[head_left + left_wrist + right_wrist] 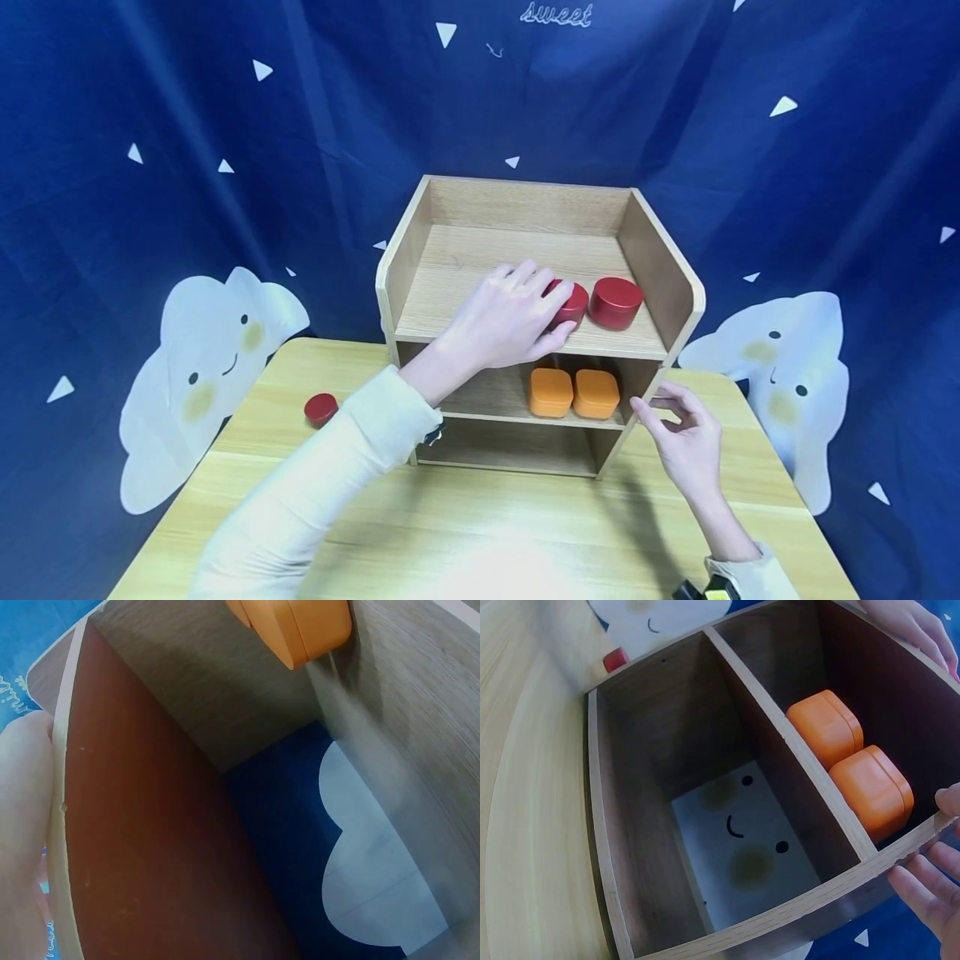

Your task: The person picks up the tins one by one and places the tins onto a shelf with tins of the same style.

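Note:
A small wooden shelf unit (480,250) stands on the table. Over its top board my left hand (506,312) grips a round red tin (575,305), fingers over the far side and thumb at the near side. Just right of that tin sits a second red tin (617,303). My right hand (690,437) holds the front edge of the unit's right side panel (840,892), thumb on the inner face and fingers outside. On the middle shelf, close to this hand, two orange rounded boxes (551,393) stand side by side.
Left of the unit, another red tin (321,409) lies on the light wooden table (360,533). The lower compartment (510,446) is open at the front. Behind hangs a blue curtain (360,100) with white triangles and smiling clouds.

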{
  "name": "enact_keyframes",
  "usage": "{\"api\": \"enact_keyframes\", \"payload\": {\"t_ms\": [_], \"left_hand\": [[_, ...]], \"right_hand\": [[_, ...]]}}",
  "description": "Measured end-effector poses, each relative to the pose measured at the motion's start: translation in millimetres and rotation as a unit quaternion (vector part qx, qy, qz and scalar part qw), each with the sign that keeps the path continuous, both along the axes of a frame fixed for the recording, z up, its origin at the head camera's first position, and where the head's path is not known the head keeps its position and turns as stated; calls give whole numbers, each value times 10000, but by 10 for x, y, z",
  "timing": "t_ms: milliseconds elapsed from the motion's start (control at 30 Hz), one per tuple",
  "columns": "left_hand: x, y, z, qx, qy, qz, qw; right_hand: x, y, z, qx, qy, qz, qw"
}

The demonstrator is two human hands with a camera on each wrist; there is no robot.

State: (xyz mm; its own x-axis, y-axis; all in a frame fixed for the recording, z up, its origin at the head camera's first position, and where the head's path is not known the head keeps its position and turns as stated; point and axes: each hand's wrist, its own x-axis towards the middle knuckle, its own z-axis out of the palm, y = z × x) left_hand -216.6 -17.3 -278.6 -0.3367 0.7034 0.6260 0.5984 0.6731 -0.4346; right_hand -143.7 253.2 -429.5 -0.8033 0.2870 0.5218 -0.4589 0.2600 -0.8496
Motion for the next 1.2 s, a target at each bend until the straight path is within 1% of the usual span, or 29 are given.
{"api": "enact_keyframes", "payload": {"t_ms": [100,200,333,467,667,800,1033,1200], "left_hand": [[-3,17,17,-25,-169,147,9997],[-7,27,29,-19,-277,192,9994],[-4,13,39,123,-336,90,9993],[26,-48,23,334,-207,-76,9992],[124,-174,-52,471,184,-294,9983],[208,-253,-107,457,321,-417,9976],[371,-402,-207,493,430,-543,9964],[483,-510,-278,604,384,-675,9952]], "right_hand": [[-7,1,4,61,-52,-45,10000],[-11,0,10,108,-103,-110,9998],[-16,-4,22,119,-147,-150,9997],[-14,-5,22,135,-159,-145,9997],[-3,-4,11,154,-148,-120,9997],[4,-2,11,131,-124,-111,9998],[5,5,5,32,-97,-85,9999],[6,5,1,56,-50,-15,10000]]}}
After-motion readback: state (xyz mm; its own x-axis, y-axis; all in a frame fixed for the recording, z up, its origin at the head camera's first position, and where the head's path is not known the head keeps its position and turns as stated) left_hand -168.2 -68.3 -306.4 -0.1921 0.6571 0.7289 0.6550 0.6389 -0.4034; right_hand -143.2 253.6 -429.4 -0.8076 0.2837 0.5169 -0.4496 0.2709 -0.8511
